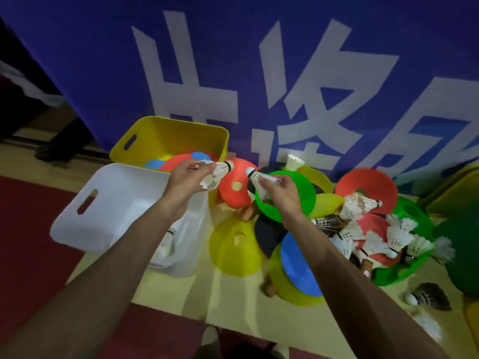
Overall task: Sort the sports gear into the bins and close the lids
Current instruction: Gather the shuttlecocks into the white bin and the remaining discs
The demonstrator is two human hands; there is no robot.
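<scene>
My left hand (187,177) grips a white shuttlecock (219,173) by its feathers, over the far right corner of the white bin (103,200). My right hand (281,191) holds a second white shuttlecock (256,177) above a green disc cone (298,190); its cork points toward the left one. The white bin has some shuttlecocks inside, partly hidden by my left arm. Behind it the yellow bin (160,136) holds red and blue disc cones (178,160). To the right lies a heap of coloured cones and several white shuttlecocks (375,234).
A dark-feathered shuttlecock (430,296) lies alone on the floor at the right. A blue banner (259,73) with white characters hangs behind the bins. Yellow and green containers (456,203) sit at the right edge. Red mat (31,242) covers the floor at the left.
</scene>
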